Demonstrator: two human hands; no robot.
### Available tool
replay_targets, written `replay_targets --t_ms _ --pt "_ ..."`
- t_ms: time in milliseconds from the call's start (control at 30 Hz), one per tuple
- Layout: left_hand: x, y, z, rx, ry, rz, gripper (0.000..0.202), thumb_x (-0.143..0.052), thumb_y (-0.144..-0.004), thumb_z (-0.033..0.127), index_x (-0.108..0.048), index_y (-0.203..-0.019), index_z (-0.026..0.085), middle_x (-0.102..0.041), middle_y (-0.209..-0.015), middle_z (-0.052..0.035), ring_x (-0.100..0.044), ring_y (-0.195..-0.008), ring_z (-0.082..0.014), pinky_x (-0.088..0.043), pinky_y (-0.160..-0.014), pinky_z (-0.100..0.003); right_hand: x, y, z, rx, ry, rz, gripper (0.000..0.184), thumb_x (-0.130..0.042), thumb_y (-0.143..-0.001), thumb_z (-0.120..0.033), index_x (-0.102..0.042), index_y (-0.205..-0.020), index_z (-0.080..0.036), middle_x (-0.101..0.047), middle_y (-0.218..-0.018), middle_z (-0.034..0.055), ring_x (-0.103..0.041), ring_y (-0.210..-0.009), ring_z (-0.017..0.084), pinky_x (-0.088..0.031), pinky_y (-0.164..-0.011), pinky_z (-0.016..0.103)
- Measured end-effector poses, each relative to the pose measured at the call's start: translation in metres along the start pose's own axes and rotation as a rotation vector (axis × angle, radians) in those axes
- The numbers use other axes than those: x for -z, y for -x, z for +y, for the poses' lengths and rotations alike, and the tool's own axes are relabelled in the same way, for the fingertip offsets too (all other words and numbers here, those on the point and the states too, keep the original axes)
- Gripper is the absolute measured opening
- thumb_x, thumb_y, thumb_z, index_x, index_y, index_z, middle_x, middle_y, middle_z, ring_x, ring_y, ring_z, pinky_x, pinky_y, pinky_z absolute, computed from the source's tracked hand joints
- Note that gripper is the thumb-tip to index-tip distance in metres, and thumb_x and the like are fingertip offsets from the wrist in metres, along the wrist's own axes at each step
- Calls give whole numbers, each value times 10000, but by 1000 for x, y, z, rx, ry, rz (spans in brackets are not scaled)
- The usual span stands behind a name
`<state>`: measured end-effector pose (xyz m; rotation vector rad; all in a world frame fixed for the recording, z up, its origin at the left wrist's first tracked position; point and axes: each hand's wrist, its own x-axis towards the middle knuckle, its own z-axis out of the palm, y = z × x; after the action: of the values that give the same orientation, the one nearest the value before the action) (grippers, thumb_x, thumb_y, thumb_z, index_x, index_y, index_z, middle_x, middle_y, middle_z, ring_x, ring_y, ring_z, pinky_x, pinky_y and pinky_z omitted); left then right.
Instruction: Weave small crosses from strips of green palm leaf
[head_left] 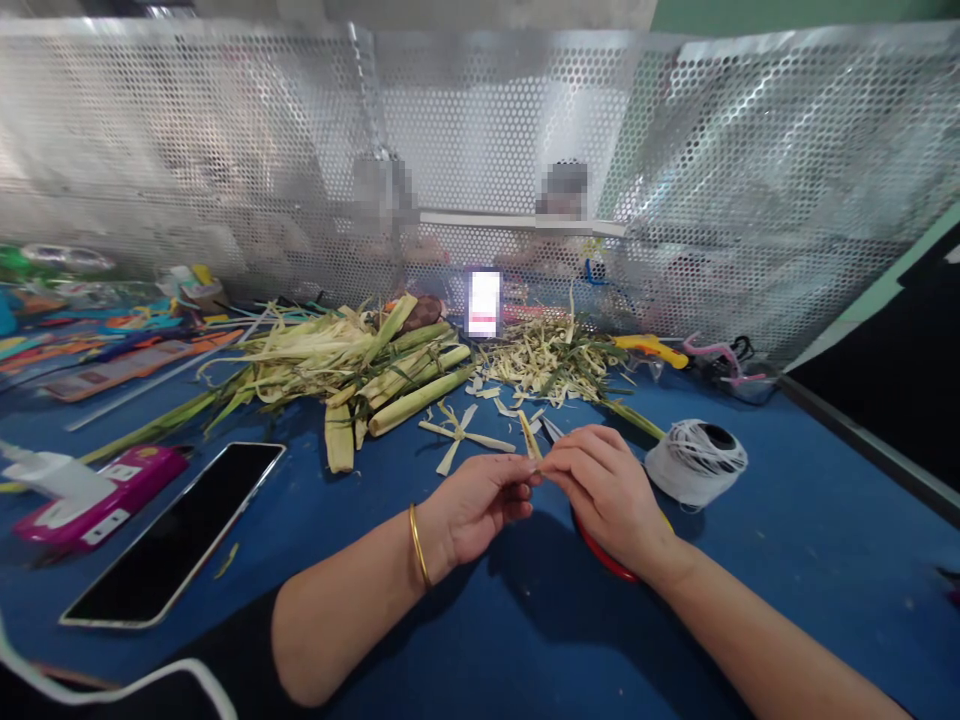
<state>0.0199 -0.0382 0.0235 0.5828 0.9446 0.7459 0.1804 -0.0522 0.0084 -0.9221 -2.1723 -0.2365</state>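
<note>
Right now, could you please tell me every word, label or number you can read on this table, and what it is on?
No text can be read.
On the pink box: white labels, print too small to read.
On the flat packets at far left: print blurred.
On the lit screen at the back: blurred out.
On the dark phone: blank screen.
On the leaf strip pinched by the left hand and right hand: no marking.

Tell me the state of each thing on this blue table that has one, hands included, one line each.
left hand: pinched shut on the leaf strip
right hand: pinched shut on the same leaf strip
leaf strip: held, tip pointing up
flat phone: lying face up, screen dark
propped phone: upright, screen lit
thread spool: wound, resting on the table
</note>
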Motion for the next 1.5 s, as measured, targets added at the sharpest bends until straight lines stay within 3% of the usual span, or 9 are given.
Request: replay_targets --t_ms 200,333,433,567,933,1200,1400,1500 --pt "3 -3 -3 -14 -20 -14 84 -650 -697 105 -620 -620 120 -541 -570 18 -462 -502 -50 -410 -470 -154 -3 2 2 -40 -22 -15 196 -446 -933 -182 -624 -855 -207 -656 -823 51 -582 -800 186 -433 -789 361" --pt "5 -7 -10 -193 -118 -41 145 -732 -643 214 -617 -629 126 -572 -605 7 -484 -518 -58 -439 -504 -179 -6 4 1 -149 -61 -58 169 -454 -924 -174 -579 -814 -202 -645 -808 42 -578 -785 186 -414 -772 350" --pt "4 -8 -14 -339 -201 15 171 -722 -654 272 -626 -655 130 -602 -638 -5 -527 -553 -78 -456 -541 -197 -8 4 -2 -248 -66 -91 152 -458 -908 -149 -546 -796 -202 -626 -795 34 -569 -752 183 -402 -728 333" --pt "1 -7 -16 -427 -233 87 171 -721 -634 284 -648 -675 134 -620 -663 -4 -548 -586 -93 -462 -573 -208 -8 3 -6 -334 -63 -99 146 -451 -895 -139 -531 -798 -214 -614 -790 30 -561 -723 181 -402 -690 314" --pt "0 -7 -17 -561 -311 198 44 -684 -635 193 -681 -661 158 -618 -575 23 -527 -554 -101 -433 -575 -215 -12 2 -11 -510 -258 -77 156 -443 -866 -150 -518 -754 -229 -629 -769 29 -574 -735 196 -438 -670 311" --pt "1 -6 -16 -631 -412 147 72 -681 -650 200 -720 -708 183 -693 -677 -6 -600 -636 -133 -472 -640 -234 -10 3 -12 -625 -360 -48 113 -469 -843 -207 -531 -750 -226 -635 -765 25 -583 -733 194 -448 -671 306" --pt "-3 -3 -12 -584 -362 150 48 -673 -643 151 -707 -669 174 -669 -602 13 -576 -577 -106 -468 -603 -210 -9 2 -13 -695 -434 -28 122 -482 -844 -242 -566 -761 -216 -645 -767 26 -590 -736 191 -446 -690 313" --pt "-4 -3 -12 -592 -336 172 26 -688 -642 181 -697 -662 166 -654 -577 18 -559 -549 -96 -460 -576 -204 -11 1 -14 -762 -537 43 73 -530 -829 -272 -555 -790 -215 -649 -750 16 -607 -725 184 -461 -690 306"
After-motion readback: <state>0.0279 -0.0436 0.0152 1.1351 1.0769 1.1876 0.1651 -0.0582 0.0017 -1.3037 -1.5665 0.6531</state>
